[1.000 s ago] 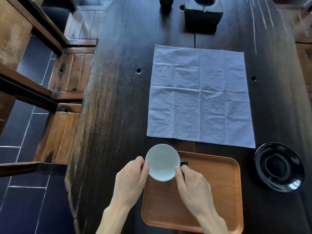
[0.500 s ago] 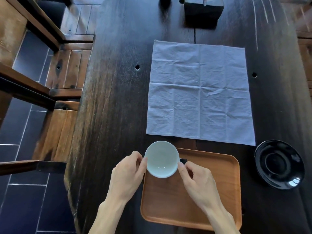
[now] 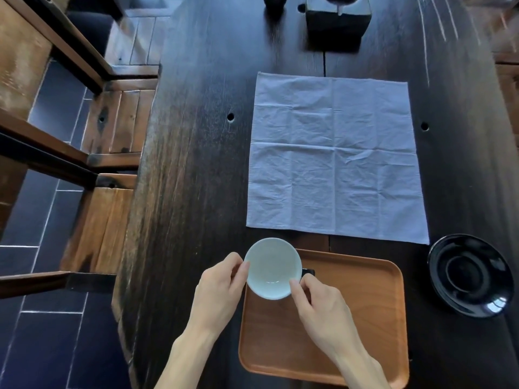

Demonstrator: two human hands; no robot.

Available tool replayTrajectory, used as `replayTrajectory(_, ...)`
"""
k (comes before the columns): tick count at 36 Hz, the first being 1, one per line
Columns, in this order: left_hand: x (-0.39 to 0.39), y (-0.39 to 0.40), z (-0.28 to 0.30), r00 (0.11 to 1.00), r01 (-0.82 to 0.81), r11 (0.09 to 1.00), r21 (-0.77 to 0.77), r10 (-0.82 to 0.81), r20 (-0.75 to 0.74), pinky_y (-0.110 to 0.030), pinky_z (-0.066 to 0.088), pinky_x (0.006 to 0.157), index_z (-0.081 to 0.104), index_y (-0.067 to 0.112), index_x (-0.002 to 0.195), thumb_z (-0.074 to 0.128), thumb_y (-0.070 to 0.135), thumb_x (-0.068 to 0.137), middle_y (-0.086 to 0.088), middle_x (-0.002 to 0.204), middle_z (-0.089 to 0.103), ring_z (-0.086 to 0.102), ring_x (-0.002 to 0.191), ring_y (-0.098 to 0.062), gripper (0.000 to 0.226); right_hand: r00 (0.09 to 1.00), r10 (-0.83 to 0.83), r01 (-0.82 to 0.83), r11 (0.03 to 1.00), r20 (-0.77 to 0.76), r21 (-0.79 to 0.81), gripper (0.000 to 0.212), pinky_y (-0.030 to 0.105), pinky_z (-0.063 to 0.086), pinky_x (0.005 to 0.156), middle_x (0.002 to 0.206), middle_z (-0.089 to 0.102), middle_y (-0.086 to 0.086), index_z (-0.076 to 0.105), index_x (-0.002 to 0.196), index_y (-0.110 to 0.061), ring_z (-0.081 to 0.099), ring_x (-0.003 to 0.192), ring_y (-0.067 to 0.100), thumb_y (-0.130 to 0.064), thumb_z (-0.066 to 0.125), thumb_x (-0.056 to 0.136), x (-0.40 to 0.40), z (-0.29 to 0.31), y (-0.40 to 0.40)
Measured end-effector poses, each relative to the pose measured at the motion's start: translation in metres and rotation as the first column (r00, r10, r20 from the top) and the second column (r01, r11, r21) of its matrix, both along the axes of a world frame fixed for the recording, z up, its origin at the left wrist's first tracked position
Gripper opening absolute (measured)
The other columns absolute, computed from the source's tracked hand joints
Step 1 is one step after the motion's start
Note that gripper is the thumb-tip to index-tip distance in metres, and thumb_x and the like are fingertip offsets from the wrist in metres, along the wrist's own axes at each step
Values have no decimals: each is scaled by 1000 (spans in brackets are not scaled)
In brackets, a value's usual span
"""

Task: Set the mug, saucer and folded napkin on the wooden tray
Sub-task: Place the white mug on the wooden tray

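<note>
A mug (image 3: 271, 267) with a pale interior and a dark handle pointing right sits over the far left corner of the wooden tray (image 3: 351, 318). My left hand (image 3: 222, 287) touches its left rim with the fingertips. My right hand (image 3: 320, 307) pinches its right side near the handle. Whether the mug rests on the tray or hangs just above it, I cannot tell. A pale blue-white napkin (image 3: 334, 155) lies unfolded and flat on the dark table beyond the tray. To the right of the tray sits a glossy black saucer (image 3: 471, 275).
The dark wooden table (image 3: 191, 178) runs away from me, with its left edge near wooden chairs (image 3: 112, 153) over a dark tiled floor. A black box (image 3: 335, 26) and a small dark object (image 3: 275, 2) stand at the far end.
The mug has barely moved relative to the tray. My right fingers have shifted slightly along its right side. The view has tilted a little.
</note>
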State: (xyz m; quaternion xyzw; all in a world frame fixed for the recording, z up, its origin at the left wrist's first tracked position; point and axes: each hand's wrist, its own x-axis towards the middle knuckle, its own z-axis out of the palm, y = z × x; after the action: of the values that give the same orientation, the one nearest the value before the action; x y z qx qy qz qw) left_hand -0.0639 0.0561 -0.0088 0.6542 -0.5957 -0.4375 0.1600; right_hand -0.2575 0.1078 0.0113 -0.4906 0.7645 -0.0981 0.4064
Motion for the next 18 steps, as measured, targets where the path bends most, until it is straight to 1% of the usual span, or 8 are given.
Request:
replayTrajectory(3, 0, -1, -1, 1000, 1, 1000, -1, -1, 9, -39, 43, 54, 49, 20, 76, 51, 42, 98, 6, 58, 50, 41, 53, -11, 31, 1000, 5, -5, 1000, -9, 3, 41, 38, 50, 67, 61, 56, -1, 45, 74, -22, 55, 62, 17, -52, 39, 101, 0, 0, 1)
replayTrajectory(5, 1, 0, -1, 1000, 4, 1000, 3, -4, 15, -42, 46, 55, 49, 22, 77, 49, 44, 99, 6, 59, 52, 45, 53, -13, 31, 999, 15, -15, 1000, -28, 7, 43, 38, 53, 67, 63, 59, -2, 47, 74, -22, 58, 64, 17, -55, 39, 100, -1, 1, 1)
replayTrajectory(7, 2, 3, 0, 1000, 4, 1000, 13, -5, 21, -40, 45, 55, 49, 23, 77, 46, 46, 99, 6, 59, 54, 48, 54, -14, 33, 998, -4, 4, 1000, -56, 0, 45, 35, 52, 66, 62, 61, -5, 50, 72, -23, 59, 65, 13, -59, 42, 97, -4, 5, -2)
replayTrajectory(9, 2, 7, 1, 1000, -10, 1000, 25, 10, 22, -37, 43, 56, 47, 23, 74, 44, 48, 100, 9, 60, 53, 46, 54, -13, 37, 994, -72, 70, 997, -77, -26, 46, 32, 48, 63, 62, 62, -9, 51, 67, -24, 58, 64, 8, -62, 48, 93, -9, 8, -8)
replayTrajectory(12, 2, 14, 2, 999, -23, 999, 27, 22, 34, -36, 43, 57, 47, 23, 73, 42, 51, 99, 10, 62, 54, 47, 56, -13, 39, 991, -112, 105, 991, -77, -85, 42, 31, 45, 61, 59, 59, -10, 52, 67, -24, 56, 61, 7, -59, 57, 89, -20, 9, -18)
replayTrajectory(15, 1, 19, 4, 997, -2, 1000, 15, 1, 73, -32, 44, 58, 49, 24, 75, 42, 53, 98, 6, 63, 57, 52, 60, -14, 38, 998, -38, 33, 994, -46, -106, 37, 33, 45, 61, 58, 54, -9, 51, 70, -25, 53, 61, 9, -55, 57, 91, -28, 8, -29)
replayTrajectory(18, -2, 19, 4, 997, 6, 1000, 30, -9, 74, -32, 41, 56, 46, 25, 75, 44, 51, 99, 9, 57, 51, 47, 55, -13, 36, 999, 47, -49, 994, -20, -100, 36, 35, 47, 63, 60, 55, -9, 53, 74, -26, 53, 62, 11, -55, 52, 95, -29, 7, -40)
